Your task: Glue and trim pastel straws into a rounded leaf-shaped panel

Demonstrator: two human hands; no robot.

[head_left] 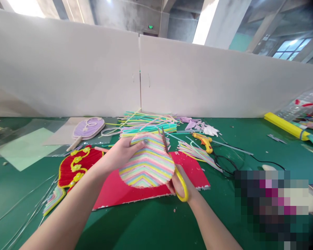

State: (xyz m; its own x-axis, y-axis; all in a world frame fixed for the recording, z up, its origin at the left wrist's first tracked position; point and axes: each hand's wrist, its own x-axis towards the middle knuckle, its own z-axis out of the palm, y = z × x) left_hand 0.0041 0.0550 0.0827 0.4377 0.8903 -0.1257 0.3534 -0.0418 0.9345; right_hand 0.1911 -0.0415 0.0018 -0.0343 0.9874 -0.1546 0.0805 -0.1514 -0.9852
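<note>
My left hand (122,154) grips a rounded panel (146,166) by its upper left edge, thumb on the front face. Chevron stripes in pink, yellow, green and white, apparently of fuzzy pipe cleaners, cover the panel. Scissors (182,184) with yellow handles are in my right hand (181,182), whose fingers are partly hidden behind the panel. Their blades point up and away along the panel's right edge; I cannot tell whether they touch it. Beneath both hands lies a red board (114,194) with ragged white edges.
Behind the panel lies a pile of pastel pipe cleaners (148,121). A yellow glue gun (205,141) with a black cord rests at right, near purple scraps (194,124). At left are a red-and-yellow fan-like piece (69,170) and a purple fan (88,128). White partitions (67,69) stand behind.
</note>
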